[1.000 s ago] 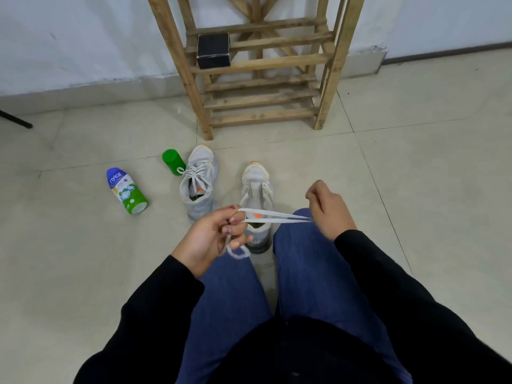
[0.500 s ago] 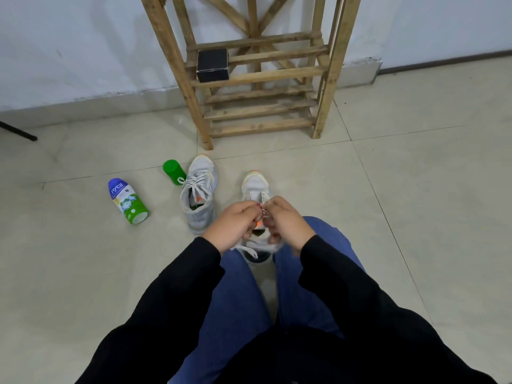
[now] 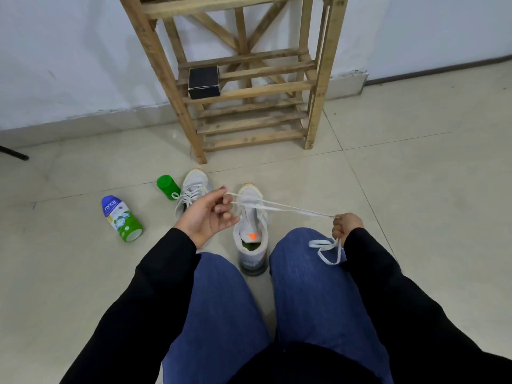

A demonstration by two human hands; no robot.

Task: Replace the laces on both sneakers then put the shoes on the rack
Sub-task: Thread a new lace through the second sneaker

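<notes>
Two pale grey sneakers stand on the floor before my knees. The left sneaker [image 3: 194, 187] is laced, and my left hand hides part of it. The right sneaker [image 3: 250, 236] stands between my knees with its tongue showing an orange mark. A white lace [image 3: 288, 209] runs taut as a double strand above this shoe. My left hand [image 3: 210, 214] pinches one end of the span with thumb and fingertips, palm up. My right hand [image 3: 346, 227] grips the other end in a fist over my right knee, and the loose ends hang looped below it. The wooden rack [image 3: 249, 90] stands behind the shoes.
A small black box [image 3: 204, 82] sits on a rack shelf. A green cap [image 3: 167, 187] and a toppled green-and-blue bottle [image 3: 122, 218] lie left of the shoes. A dark rod end [image 3: 13, 153] shows at the far left by the white wall. Pale floor tiles spread to the right.
My hands were together over the right sneaker half a second ago. They have drawn apart, the right one moving right over my knee, pulling the lace taut. The camera has tilted up.
</notes>
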